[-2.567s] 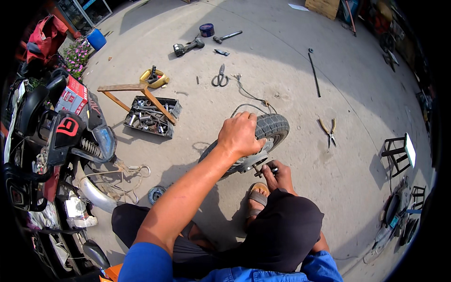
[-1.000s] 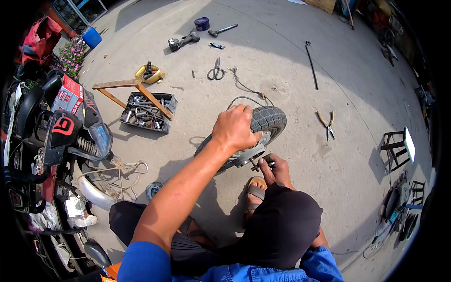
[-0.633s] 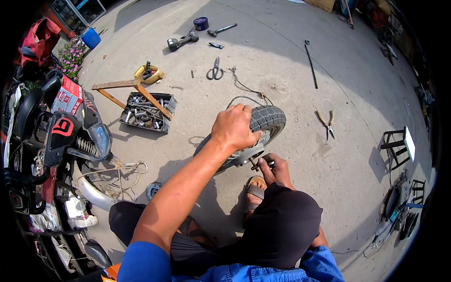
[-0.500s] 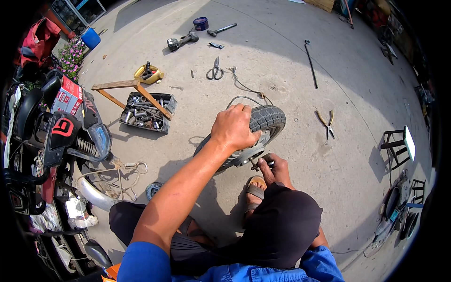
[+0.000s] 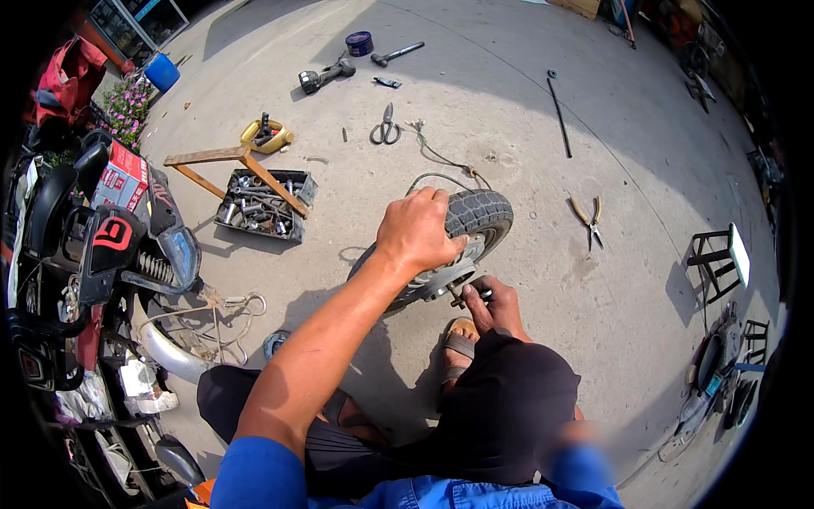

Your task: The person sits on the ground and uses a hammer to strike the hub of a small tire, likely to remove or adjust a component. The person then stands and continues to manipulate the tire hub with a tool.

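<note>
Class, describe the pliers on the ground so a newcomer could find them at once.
Start from the wheel under the wearer's left hand. To its right lie the pliers, handles pointing toward the top of the picture. Their spread tan handles set them apart from the straight dark rod farther away.

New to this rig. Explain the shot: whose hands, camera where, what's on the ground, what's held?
There's no robot: these are one person's two bare hands. The view is from the left of two fisheye cameras worn on the head, looking down, so straight edges bend toward the rim.

The left hand grips a wheel from above. The right hand, at the near side of the wheel, holds a small dark metal piece; its exact kind is unclear.

On the concrete ground are a toolbox with a wooden handle, scissors, pliers, a hammer and a long dark bar.
</note>
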`<state>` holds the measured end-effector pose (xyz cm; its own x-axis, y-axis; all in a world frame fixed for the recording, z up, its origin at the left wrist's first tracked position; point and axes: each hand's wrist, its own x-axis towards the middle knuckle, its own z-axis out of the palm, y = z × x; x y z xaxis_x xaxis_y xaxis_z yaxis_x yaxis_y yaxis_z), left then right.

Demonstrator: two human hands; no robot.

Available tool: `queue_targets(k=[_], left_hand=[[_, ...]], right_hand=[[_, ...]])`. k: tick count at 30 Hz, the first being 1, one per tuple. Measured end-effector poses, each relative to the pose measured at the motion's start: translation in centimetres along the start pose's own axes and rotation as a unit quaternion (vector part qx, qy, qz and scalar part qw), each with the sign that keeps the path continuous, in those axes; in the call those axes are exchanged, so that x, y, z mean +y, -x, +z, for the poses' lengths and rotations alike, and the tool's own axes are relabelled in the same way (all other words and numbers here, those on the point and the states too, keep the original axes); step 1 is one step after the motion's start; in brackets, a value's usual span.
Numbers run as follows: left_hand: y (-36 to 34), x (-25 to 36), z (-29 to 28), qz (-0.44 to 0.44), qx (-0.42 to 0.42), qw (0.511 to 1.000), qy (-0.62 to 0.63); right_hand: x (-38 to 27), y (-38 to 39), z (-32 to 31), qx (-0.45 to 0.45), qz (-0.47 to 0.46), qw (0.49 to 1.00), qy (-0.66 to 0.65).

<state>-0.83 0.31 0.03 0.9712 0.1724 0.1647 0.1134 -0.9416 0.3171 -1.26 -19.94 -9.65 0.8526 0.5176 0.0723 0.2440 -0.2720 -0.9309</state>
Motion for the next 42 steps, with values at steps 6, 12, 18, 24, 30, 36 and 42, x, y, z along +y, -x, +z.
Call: queue_targets(k=[6, 12, 18, 24, 30, 36, 42], left_hand=[[-0.3, 0.5, 0.1, 0.009, 0.001, 1.0, 0.006], [-0.3, 0.0, 0.4, 0.021, 0.021, 0.999, 0.014], [-0.5, -0.3, 0.5, 0.039, 0.02, 0.998, 0.043], [0.1, -0.9, 0.3, 0.037, 0.019, 0.998, 0.051], [0.3, -1.2, 0.4, 0.046, 0.018, 0.997, 0.053], [0.5, -1.4, 0.4, 0.052, 0.028, 0.996, 0.061], [0.6, -1.5, 0.2, 0.05, 0.022, 0.997, 0.061]], right_hand=[[0.3, -0.1, -0.3, 0.066, -0.039, 0.994, 0.081], [0.5, -0.5, 0.5, 0.113, -0.051, 0.984, 0.131], [0.8, -0.7, -0.1, 0.114, -0.014, 0.984, 0.135], [0.9, -0.8, 0.0, 0.103, 0.02, 0.988, 0.116], [1.9, -0.7, 0.1, 0.105, 0.047, 0.99, 0.085], [2.8, -0.9, 0.2, 0.104, 0.068, 0.99, 0.066], [3.8, -1.0, 0.4, 0.109, 0.082, 0.99, 0.032]])
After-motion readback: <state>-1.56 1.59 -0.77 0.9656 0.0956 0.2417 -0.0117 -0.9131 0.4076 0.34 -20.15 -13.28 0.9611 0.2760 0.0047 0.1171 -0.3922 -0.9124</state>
